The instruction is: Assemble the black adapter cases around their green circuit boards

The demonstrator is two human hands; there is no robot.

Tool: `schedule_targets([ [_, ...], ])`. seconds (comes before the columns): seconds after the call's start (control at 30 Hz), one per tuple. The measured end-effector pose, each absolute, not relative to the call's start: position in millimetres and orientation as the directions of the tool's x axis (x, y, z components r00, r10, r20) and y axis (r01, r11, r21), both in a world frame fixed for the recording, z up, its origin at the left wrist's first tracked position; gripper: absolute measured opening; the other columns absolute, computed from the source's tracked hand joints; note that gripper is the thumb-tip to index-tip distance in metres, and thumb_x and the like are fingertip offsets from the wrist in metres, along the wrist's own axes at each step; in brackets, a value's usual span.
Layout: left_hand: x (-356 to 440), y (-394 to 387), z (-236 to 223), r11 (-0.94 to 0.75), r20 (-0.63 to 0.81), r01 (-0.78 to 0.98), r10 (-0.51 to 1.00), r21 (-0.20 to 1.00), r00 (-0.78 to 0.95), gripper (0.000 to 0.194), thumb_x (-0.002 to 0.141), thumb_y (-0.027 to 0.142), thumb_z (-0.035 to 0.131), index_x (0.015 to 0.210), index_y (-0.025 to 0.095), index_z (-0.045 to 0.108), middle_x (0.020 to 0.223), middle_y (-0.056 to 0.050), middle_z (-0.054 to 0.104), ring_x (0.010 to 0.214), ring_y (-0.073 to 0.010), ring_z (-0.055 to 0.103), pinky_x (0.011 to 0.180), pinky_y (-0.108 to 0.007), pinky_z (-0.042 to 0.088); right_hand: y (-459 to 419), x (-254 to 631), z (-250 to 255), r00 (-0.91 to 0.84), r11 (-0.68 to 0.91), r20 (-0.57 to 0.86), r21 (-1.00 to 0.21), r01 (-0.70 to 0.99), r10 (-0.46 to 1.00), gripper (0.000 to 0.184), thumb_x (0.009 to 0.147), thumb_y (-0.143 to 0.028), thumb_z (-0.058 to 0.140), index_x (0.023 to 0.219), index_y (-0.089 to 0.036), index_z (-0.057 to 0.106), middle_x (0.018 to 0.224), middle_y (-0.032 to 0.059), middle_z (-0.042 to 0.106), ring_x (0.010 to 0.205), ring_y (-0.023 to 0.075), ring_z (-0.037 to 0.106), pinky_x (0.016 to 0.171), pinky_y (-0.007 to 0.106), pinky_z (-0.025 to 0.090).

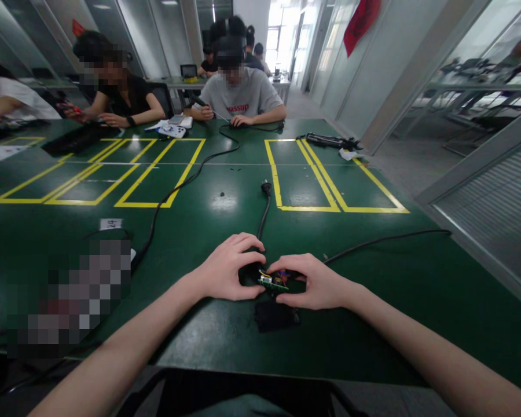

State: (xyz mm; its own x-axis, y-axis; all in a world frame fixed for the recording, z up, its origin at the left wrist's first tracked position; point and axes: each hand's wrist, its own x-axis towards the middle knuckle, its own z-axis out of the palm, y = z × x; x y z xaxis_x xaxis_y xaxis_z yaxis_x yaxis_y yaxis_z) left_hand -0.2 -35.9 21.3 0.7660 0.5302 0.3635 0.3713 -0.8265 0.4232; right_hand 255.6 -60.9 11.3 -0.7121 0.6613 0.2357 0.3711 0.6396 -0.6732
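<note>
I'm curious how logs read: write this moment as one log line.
left hand: on circuit board | right hand: on circuit board | black piece: on green table

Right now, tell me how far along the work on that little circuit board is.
Looks done: the green circuit board is exposed, coloured wires showing. In hand: the left hand and right hand hold it between them. Seemingly left: whatever the flat black piece is for, as it lies separate on the table. Wire connections are too small to judge.
</note>
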Motion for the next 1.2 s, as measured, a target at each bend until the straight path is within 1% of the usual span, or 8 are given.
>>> schedule_targets([
  [0.13, 2.5, -34.9, 21.0, -0.833, 0.375, 0.352, 0.517, 0.427, 0.769, 0.025, 0.078, 0.034, 0.077, 0.092, 0.02, 0.062, 0.109, -0.008, 0.068, 0.113, -0.0262, 0.062, 0.104, -0.041, 0.045, -61.4, 253.6, 9.4, -0.686, 0.655, 0.285, -0.663, 0.363, 0.669, 0.02, 0.085, -0.028, 0.074, 0.103, -0.019, 0.07, 0.09, 0.004, 0.075, 0.077, 0.0168, 0.069, 0.071, 0.027, 0.052],
  [0.33, 1.7, -31.3, 25.0, -0.816, 0.361, 0.417, 0.559, 0.401, 0.746, 0.029, 0.09, 0.047, 0.069, 0.087, 0.02, 0.059, 0.088, -0.004, 0.066, 0.09, -0.0217, 0.063, 0.091, -0.038, 0.047, -59.8, 253.5, 9.2, -0.658, 0.677, 0.285, -0.565, 0.472, 0.697, 0.025, 0.082, -0.032, 0.078, 0.102, -0.02, 0.07, 0.09, 0.0037, 0.073, 0.078, 0.0183, 0.07, 0.068, 0.027, 0.051],
  [0.5, -2.6, -30.8, 23.1, -0.746, 0.32, 0.503, 0.651, 0.437, 0.688, 0.031, 0.094, 0.048, 0.064, 0.085, 0.019, 0.06, 0.082, -0.001, 0.067, 0.07, -0.015, 0.061, 0.065, -0.027, 0.043, -50.4, 261.3, 10.6, -0.617, 0.644, 0.265, -0.54, 0.542, 0.741, 0.046, 0.087, -0.035, 0.072, 0.13, -0.022, 0.064, 0.109, 0.0082, 0.075, 0.091, 0.0217, 0.072, 0.079, 0.032, 0.055],
  [0.63, -3.6, -30.7, 20.1, -0.71, 0.298, 0.512, 0.684, 0.484, 0.666, 0.025, 0.098, 0.043, 0.061, 0.093, 0.019, 0.067, 0.083, -0.001, 0.071, 0.07, -0.0141, 0.066, 0.065, -0.024, 0.044, -44.5, 268.4, 13.0, -0.611, 0.661, 0.282, -0.474, 0.582, 0.74, 0.047, 0.091, -0.033, 0.066, 0.136, -0.02, 0.061, 0.111, 0.0098, 0.074, 0.091, 0.0231, 0.072, 0.078, 0.035, 0.057],
  [0.73, -4.2, -29.3, 19.4, -0.723, 0.286, 0.508, 0.668, 0.468, 0.687, 0.024, 0.097, 0.042, 0.065, 0.095, 0.018, 0.068, 0.084, -0.001, 0.073, 0.07, -0.0145, 0.067, 0.065, -0.023, 0.044, -42.0, 271.4, 13.8, -0.602, 0.675, 0.312, -0.433, 0.598, 0.734, 0.045, 0.091, -0.03, 0.064, 0.136, -0.022, 0.061, 0.111, 0.009, 0.073, 0.09, 0.0223, 0.072, 0.076, 0.034, 0.058],
  [0.9, -5.5, -29.7, 22.0, -0.721, 0.253, 0.523, 0.668, 0.455, 0.7, 0.021, 0.089, 0.038, 0.075, 0.094, 0.018, 0.069, 0.084, 0.0, 0.073, 0.068, -0.014, 0.066, 0.062, -0.023, 0.044, -39.8, 272.2, 9.2, -0.627, 0.71, 0.344, -0.438, 0.551, 0.699, 0.039, 0.091, -0.027, 0.062, 0.13, -0.022, 0.064, 0.114, 0.0099, 0.071, 0.1, 0.0237, 0.072, 0.084, 0.037, 0.059],
  [1.03, -6.7, -31.4, 25.8, -0.735, 0.23, 0.491, 0.638, 0.468, 0.735, 0.029, 0.081, 0.041, 0.08, 0.096, 0.018, 0.07, 0.084, 0.0, 0.072, 0.065, -0.0132, 0.064, 0.061, -0.023, 0.044, -40.7, 273.2, 7.2, -0.642, 0.712, 0.327, -0.451, 0.538, 0.693, 0.042, 0.089, -0.025, 0.062, 0.131, -0.022, 0.061, 0.12, 0.0105, 0.068, 0.105, 0.0243, 0.07, 0.089, 0.038, 0.058],
  [1.2, -7.7, -31.2, 27.4, -0.741, 0.231, 0.496, 0.635, 0.452, 0.737, 0.029, 0.084, 0.043, 0.074, 0.099, 0.017, 0.073, 0.082, 0.0, 0.07, 0.061, -0.0117, 0.061, 0.057, -0.023, 0.043, -50.3, 271.3, 17.4, -0.589, 0.701, 0.383, -0.444, 0.559, 0.712, 0.042, 0.086, -0.038, 0.068, 0.122, -0.019, 0.058, 0.128, 0.0146, 0.06, 0.086, 0.0196, 0.067, 0.072, 0.034, 0.055],
])
